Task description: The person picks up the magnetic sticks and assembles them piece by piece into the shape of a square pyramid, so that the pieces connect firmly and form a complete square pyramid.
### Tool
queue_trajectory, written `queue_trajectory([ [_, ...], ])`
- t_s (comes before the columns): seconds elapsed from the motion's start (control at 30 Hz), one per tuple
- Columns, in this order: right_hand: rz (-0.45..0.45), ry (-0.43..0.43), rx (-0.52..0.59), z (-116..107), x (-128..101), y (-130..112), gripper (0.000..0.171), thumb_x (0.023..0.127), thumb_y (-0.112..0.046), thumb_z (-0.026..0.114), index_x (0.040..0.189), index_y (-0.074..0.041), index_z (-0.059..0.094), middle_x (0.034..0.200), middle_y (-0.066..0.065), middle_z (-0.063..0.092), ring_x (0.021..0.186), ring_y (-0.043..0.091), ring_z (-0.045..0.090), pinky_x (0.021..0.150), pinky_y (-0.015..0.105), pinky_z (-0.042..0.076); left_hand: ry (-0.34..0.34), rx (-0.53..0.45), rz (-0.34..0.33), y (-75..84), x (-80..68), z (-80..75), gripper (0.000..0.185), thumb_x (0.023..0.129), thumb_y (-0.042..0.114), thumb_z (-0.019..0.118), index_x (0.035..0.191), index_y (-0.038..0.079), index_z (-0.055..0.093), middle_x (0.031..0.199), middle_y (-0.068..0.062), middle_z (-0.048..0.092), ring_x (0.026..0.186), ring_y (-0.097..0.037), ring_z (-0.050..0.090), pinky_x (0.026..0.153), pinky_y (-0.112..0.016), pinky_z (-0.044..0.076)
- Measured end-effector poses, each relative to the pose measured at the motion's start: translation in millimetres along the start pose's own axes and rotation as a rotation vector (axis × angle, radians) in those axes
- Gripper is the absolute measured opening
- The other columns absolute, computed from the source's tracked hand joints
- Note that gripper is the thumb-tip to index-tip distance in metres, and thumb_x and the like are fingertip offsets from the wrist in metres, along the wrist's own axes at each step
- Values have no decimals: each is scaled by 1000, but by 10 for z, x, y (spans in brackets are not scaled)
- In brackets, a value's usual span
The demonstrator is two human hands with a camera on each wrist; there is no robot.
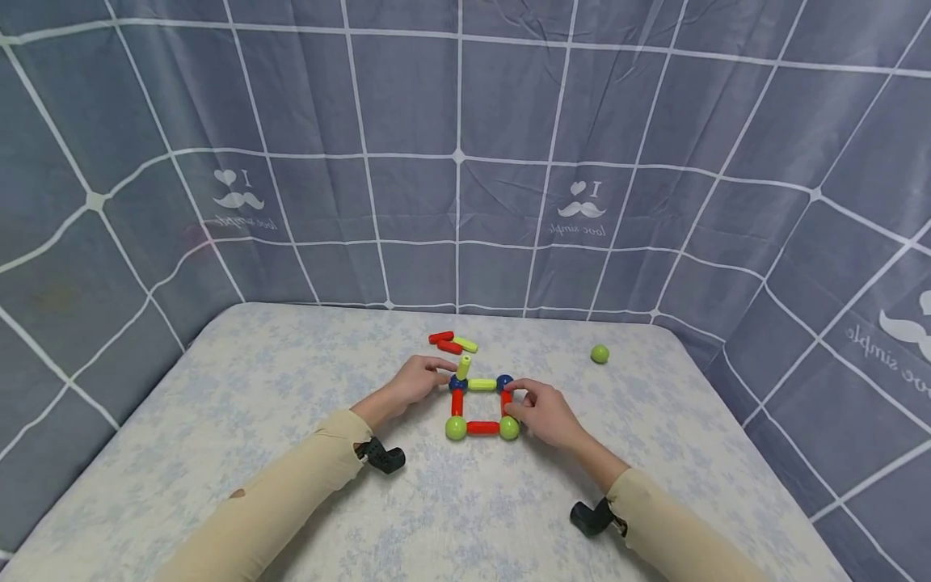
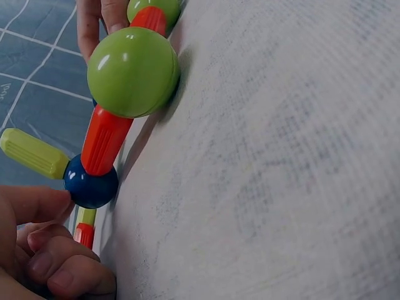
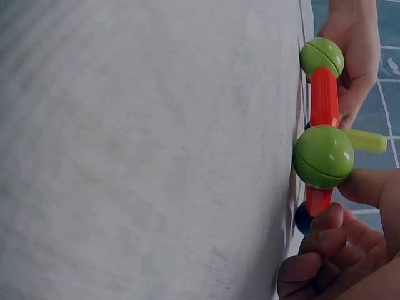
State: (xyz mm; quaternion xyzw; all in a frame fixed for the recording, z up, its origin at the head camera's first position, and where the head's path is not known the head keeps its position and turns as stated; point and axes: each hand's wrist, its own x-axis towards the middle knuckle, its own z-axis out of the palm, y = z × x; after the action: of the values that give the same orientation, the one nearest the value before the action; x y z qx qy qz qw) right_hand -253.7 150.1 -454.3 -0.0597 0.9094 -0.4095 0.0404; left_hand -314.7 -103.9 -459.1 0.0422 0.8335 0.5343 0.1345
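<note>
A square of magnetic rods and balls lies on the table. Its near corners are green balls [image 1: 456, 428], its far corners a left blue ball [image 1: 458, 384] and a right blue ball [image 1: 504, 382]. Red rods [image 1: 483, 428] form three sides and a yellow-green rod [image 1: 482, 385] the far one. Another yellow-green rod [image 2: 34, 153] sticks up from the left blue ball. My left hand [image 1: 418, 380] pinches that ball by finger and thumb. My right hand [image 1: 545, 412] grips the right red rod [image 1: 507, 402], index finger at the right blue ball, thumb by the near green ball [image 3: 324, 156].
Behind the square lie loose red rods [image 1: 449, 347] and a yellow-green rod [image 1: 465, 345]. A lone green ball [image 1: 600, 354] sits farther right on the patterned tabletop [image 1: 327, 339]. A grey checked curtain [image 1: 422, 202] hangs behind and around the table.
</note>
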Motion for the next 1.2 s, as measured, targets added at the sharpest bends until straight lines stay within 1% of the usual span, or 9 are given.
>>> queue_trajectory([
  [0.1,11,2,23,5,6,12,30,93,-21,73,122,-17,68,63,2,48,52,17,45,50,28,35,37,-9,6,10,10,6,26,96,12,64,119,15,75,83,-3,54,52,-14,33,51,-26,31],
  [0.2,13,-3,51,9,24,54,30,92,-21,73,122,-18,68,63,2,48,53,17,44,50,27,34,70,-18,12,22,16,11,24,96,13,64,118,13,76,107,-7,60,59,-15,36,57,-28,34],
  [0.3,2,-2,120,15,75,105,34,92,-19,74,125,-17,66,63,2,48,55,17,44,52,27,36,92,-27,13,20,24,5,24,97,14,63,118,12,75,125,-12,62,60,-16,37,60,-29,34],
  [0.4,0,14,194,4,147,148,38,92,-17,74,129,-16,64,63,1,46,58,16,44,55,27,37,100,-34,17,6,39,-1,25,97,13,62,118,12,75,132,-13,61,55,-14,34,59,-29,34],
  [0.57,37,34,222,-20,245,175,40,93,-18,72,133,-17,65,62,0,42,60,16,40,60,28,35,105,-41,22,-16,58,10,24,98,13,62,116,12,76,119,-15,63,49,-13,31,55,-27,33],
  [0.77,57,5,180,-5,354,180,39,95,-24,70,133,-16,66,77,0,62,69,16,48,64,28,39,116,-45,9,-25,61,32,22,98,14,62,115,12,76,100,-10,59,50,-15,32,52,-27,31],
  [0.93,103,-12,175,-2,400,176,35,95,-25,71,130,-19,69,72,0,55,66,16,45,60,28,37,128,-82,23,-22,100,37,23,97,12,62,116,10,75,70,0,47,47,-14,32,50,-26,32],
  [1.03,130,-13,190,1,417,175,34,94,-26,71,128,-19,69,67,-1,49,62,16,43,58,27,35,168,-89,41,-20,148,26,22,95,10,64,115,9,74,74,0,51,50,-13,35,52,-25,33],
  [1.2,142,-13,208,18,433,173,34,94,-26,71,128,-19,69,66,-1,48,60,15,43,58,26,36,246,-31,52,-21,275,-11,22,93,12,68,114,10,74,107,-10,63,60,-15,41,57,-26,36],
])
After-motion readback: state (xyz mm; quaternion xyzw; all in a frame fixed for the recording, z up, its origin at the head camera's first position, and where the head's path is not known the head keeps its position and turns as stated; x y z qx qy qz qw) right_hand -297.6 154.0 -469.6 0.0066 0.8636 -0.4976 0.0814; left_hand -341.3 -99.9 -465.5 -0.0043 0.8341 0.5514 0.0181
